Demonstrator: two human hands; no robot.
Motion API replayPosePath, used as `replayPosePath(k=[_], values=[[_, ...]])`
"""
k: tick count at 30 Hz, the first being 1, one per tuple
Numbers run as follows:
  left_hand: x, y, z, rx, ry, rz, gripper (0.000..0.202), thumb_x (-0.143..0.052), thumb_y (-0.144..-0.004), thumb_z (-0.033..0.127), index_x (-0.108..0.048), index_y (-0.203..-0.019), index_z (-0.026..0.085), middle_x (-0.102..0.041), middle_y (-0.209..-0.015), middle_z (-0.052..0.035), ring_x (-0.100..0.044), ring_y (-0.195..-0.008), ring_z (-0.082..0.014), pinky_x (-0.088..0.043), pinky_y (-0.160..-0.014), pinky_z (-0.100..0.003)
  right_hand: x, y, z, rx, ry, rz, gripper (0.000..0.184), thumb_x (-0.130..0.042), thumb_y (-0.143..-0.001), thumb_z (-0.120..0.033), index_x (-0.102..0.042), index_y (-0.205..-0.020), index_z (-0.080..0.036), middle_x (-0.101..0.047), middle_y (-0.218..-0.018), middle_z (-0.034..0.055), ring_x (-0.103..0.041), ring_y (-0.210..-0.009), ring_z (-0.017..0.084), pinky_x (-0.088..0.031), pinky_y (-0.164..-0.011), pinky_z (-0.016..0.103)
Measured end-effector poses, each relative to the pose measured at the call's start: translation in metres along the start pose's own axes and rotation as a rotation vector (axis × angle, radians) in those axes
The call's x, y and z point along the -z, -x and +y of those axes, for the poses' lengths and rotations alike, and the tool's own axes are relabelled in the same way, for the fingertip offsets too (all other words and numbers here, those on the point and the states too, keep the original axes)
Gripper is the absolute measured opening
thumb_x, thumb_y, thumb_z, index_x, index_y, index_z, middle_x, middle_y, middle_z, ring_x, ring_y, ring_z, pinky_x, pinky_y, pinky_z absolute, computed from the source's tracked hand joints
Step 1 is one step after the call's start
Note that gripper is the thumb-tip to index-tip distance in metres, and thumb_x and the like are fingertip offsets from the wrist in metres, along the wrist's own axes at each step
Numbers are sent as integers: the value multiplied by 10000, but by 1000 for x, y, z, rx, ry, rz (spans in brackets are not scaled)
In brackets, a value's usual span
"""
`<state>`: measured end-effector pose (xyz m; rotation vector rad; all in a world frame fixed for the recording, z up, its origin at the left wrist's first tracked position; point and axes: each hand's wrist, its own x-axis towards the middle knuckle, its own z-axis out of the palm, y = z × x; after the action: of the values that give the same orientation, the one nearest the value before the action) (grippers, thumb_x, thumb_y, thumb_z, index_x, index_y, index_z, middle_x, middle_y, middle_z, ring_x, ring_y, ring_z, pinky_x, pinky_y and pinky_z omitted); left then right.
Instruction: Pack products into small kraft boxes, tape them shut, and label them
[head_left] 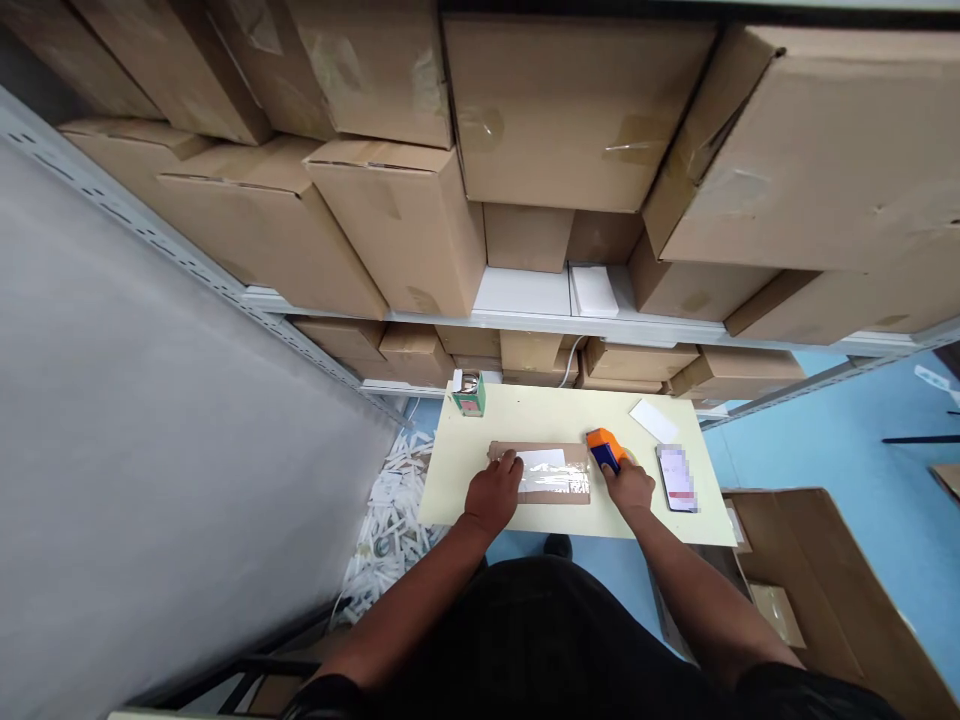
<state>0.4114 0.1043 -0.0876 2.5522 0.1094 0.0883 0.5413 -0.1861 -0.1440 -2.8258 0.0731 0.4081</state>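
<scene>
A flat brown cardboard parcel (pixel 559 488) with a white label (pixel 541 459) and glossy clear tape lies in the middle of a small pale yellow table (pixel 540 415). My left hand (pixel 493 492) presses down on the parcel's left end, fingers curled over its edge. My right hand (pixel 627 487) grips an orange and blue tape dispenser (pixel 604 447) at the parcel's right end.
On the table stand a small green box (pixel 469 393) at the back left, a white slip (pixel 653 420) at the back right and a phone (pixel 677 477) on the right. Shelves stacked with cardboard boxes (pixel 570 110) rise behind. Paper strips (pixel 390 520) litter the floor on the left; an open carton (pixel 817 570) sits on the right.
</scene>
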Motion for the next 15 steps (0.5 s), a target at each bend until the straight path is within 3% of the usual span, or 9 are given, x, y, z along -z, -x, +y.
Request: replayPosePath(k=[3, 7, 11, 15], values=[[-2, 0, -1, 2, 125, 56, 348, -505, -939, 207, -684, -1238, 204, -618, -1404, -160, -652, -1090, -333, -510, -942, -467, 38, 14, 2, -34, -421, 29, 317, -539, -859, -504, -654, -883, -210, -682, -760, 73, -629, -756, 279, -454, -693, 373], [2, 4, 2, 17, 370, 166, 314, -614, -906, 292, -719, -1197, 235, -642, -1384, -135, -609, -1211, -362, -438, -1093, -507, 94, 41, -23, 153, -835, -23, 317, -577, -826, -529, -586, -739, -225, -604, -651, 16, -530, -639, 214, -400, -575, 318], [17, 7, 5, 79, 577, 223, 209, -625, -919, 383, -769, -1017, 268, -688, -1326, -86, -615, -1223, -327, -411, -1145, -479, 120, 63, -80, 329, -786, -222, 504, -606, -839, -645, -493, -588, -223, -485, -535, -16, -422, -537, 151, -327, -523, 287], [31, 5, 0, 267, 785, 216, 408, -501, -975, 532, -785, -1012, 242, -770, -1135, -83, -665, -1124, -307, -469, -1063, -451, 112, 69, -128, 478, -613, -358, 561, -611, -822, -711, -541, -575, -212, -491, -538, -19, -437, -537, 144, -325, -529, 273]])
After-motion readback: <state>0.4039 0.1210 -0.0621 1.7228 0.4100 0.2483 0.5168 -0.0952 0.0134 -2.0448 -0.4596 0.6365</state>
